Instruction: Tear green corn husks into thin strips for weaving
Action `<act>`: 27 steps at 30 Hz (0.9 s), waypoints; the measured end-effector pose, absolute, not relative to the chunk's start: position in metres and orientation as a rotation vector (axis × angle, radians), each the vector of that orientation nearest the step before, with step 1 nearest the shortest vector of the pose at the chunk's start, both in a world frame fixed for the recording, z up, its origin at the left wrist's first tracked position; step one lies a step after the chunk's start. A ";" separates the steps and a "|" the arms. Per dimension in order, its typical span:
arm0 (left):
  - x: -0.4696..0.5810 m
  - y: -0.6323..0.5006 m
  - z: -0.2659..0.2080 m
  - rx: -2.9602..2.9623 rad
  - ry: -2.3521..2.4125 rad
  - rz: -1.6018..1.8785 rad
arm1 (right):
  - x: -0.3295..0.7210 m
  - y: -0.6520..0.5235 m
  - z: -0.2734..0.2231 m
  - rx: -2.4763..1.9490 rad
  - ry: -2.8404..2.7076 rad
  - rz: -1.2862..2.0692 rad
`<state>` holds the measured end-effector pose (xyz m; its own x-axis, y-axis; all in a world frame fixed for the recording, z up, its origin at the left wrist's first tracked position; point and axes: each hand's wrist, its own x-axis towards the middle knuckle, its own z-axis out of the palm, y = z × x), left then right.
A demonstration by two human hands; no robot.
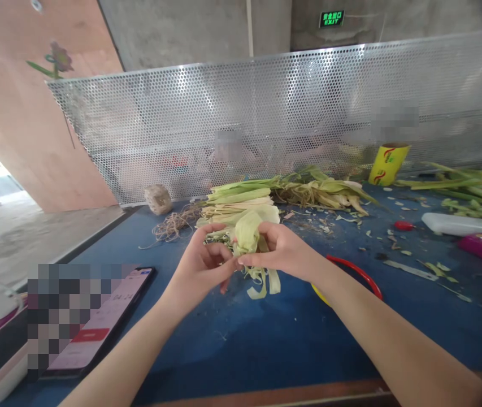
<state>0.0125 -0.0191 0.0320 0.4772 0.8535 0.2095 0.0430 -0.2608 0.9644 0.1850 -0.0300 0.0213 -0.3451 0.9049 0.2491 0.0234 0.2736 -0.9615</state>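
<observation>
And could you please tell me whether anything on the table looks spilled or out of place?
Yes, mildly: small pale scraps lie strewn across the blue table, right of the husk stack, like unswept trimmings. Left of the stack, brown strands sprawl in a tangle, not neatly bundled.

Matt, papery husk (pixel 247 233); shiny metal screen (pixel 160 107); rough twine (pixel 175 224); smooth tabletop (pixel 266 339), perhaps plastic.

The one camera sat on the person's head, facing forward and down across the blue desk (pixel 232 350). It looked from close behind the left hand (pixel 198 260) and right hand (pixel 287 251), with the perforated metal screen (pixel 261 107) standing along the far side.
</observation>
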 end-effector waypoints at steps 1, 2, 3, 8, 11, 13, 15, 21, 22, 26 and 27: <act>0.013 -0.020 0.032 1.661 0.794 0.951 | 0.184 -0.030 0.021 -0.866 -1.621 1.209; 0.014 -0.021 0.032 1.665 0.806 0.956 | 0.182 -0.030 0.020 -0.866 -1.615 1.204; 0.015 -0.022 0.032 1.669 0.815 0.963 | 0.181 -0.030 0.020 -0.869 -1.605 1.198; 0.017 -0.026 0.032 1.659 0.791 0.978 | 0.175 -0.031 0.019 -0.895 -1.503 1.164; 0.016 -0.026 0.031 1.656 0.751 1.002 | 0.174 -0.032 0.021 -0.827 -1.440 1.180; 0.015 -0.025 0.030 1.659 0.730 1.003 | 0.173 -0.032 0.022 -0.795 -1.376 1.152; 0.014 -0.024 0.030 1.661 0.718 0.995 | 0.173 -0.032 0.022 -0.805 -1.313 1.096; 0.012 -0.027 0.032 1.657 0.606 0.930 | 0.176 -0.030 0.024 -0.743 -1.215 1.018; 0.011 -0.028 0.033 1.658 0.581 0.884 | 0.178 -0.029 0.025 -0.725 -1.189 1.009; 0.007 -0.029 0.033 1.655 0.497 0.647 | 0.188 -0.028 0.030 -0.743 -1.121 1.065; 0.005 -0.029 0.032 1.655 0.485 0.608 | 0.191 -0.027 0.031 -0.761 -1.112 1.086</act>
<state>0.0055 -0.0293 0.0323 0.7732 0.6225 0.1210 -0.0205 -0.1662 0.9859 0.1911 -0.0273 0.0310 0.0650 0.9472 0.3140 -0.2923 0.3190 -0.9016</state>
